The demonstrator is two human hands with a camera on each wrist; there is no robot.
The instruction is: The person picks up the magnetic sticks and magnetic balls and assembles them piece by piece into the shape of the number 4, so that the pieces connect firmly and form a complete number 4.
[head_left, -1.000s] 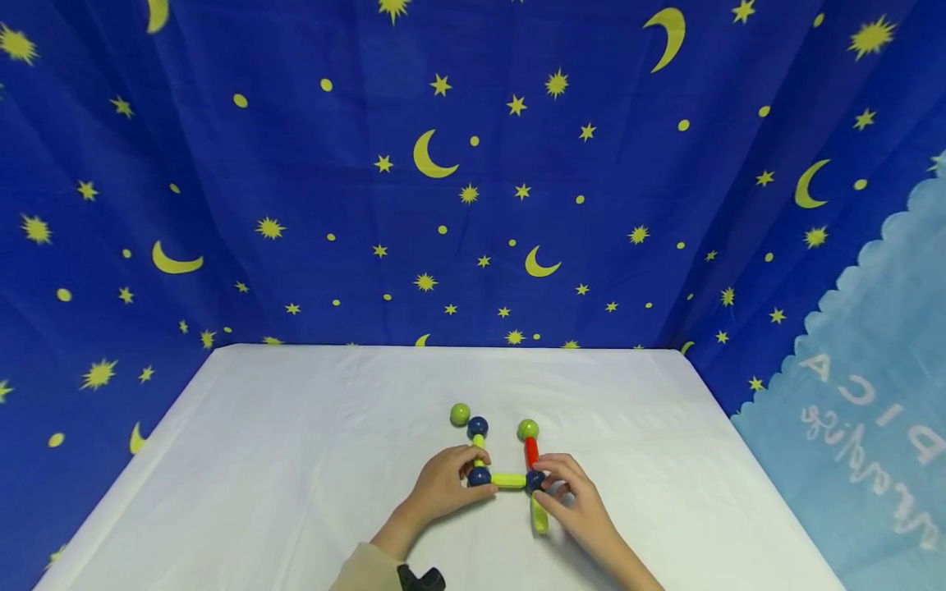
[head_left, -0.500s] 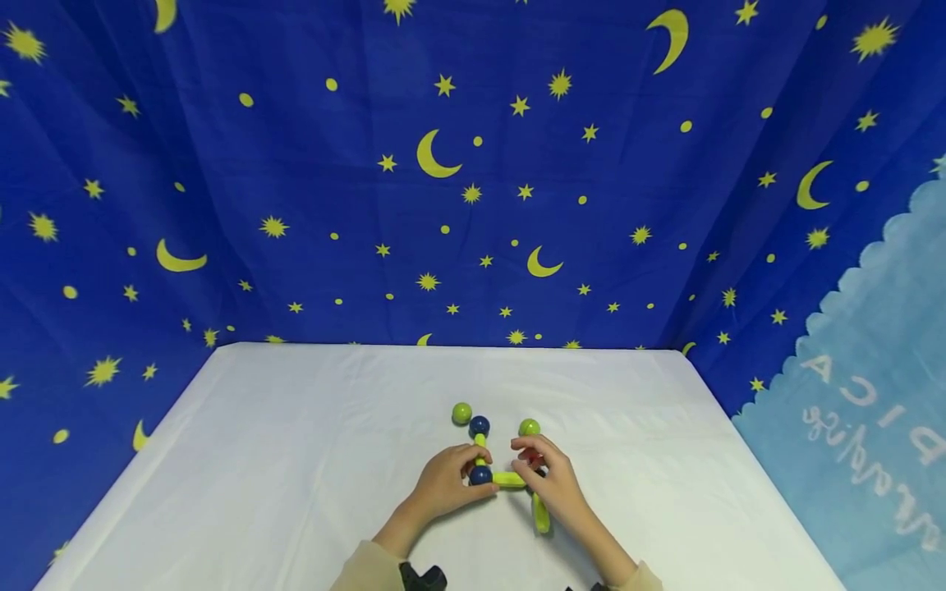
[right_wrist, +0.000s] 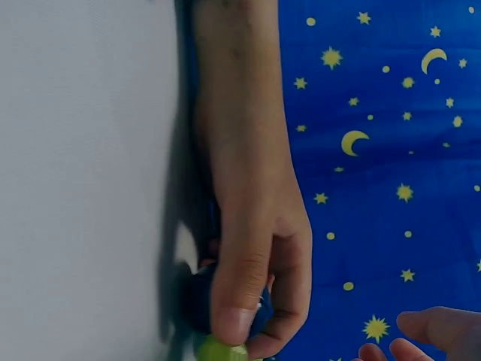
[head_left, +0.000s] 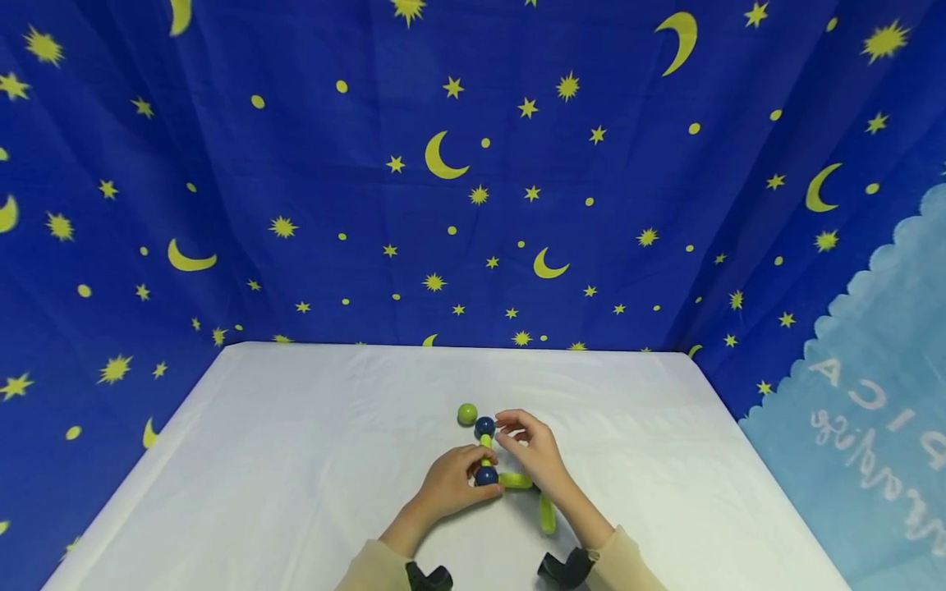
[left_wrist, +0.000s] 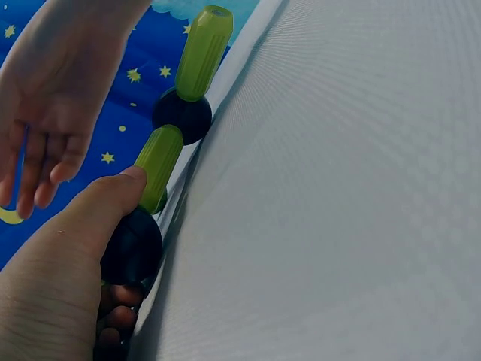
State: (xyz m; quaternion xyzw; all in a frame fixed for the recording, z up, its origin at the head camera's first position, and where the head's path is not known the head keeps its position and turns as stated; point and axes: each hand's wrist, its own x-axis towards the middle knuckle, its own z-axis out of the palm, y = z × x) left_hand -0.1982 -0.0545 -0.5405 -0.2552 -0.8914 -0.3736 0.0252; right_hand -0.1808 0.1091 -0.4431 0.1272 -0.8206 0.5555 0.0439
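Observation:
My left hand (head_left: 452, 482) grips a dark blue ball (head_left: 486, 476) at the corner of a ball-and-rod toy frame, thumb reaching onto a yellow-green rod (left_wrist: 159, 162). Another yellow-green rod (head_left: 485, 442) runs away from that ball to a far blue ball (head_left: 484, 428). My right hand (head_left: 538, 451) is just right of the far ball, its fingers loosely bent and holding nothing. On the right, a further blue ball (left_wrist: 182, 116) joins the cross rod to a yellow-green rod (head_left: 547, 515) pointing towards me. My right hand hides the red rod and its green ball.
A loose-looking green ball (head_left: 466, 414) lies at the left of the far blue ball. White cloth (head_left: 332, 460) covers the table. Behind it hangs a blue star-and-moon curtain (head_left: 369, 287), with a light blue cloth (head_left: 872, 394) at the right.
My right hand has left the right-hand blue ball and moved away from me and left, across the red rod, to beside the far blue ball. My left hand keeps its grip.

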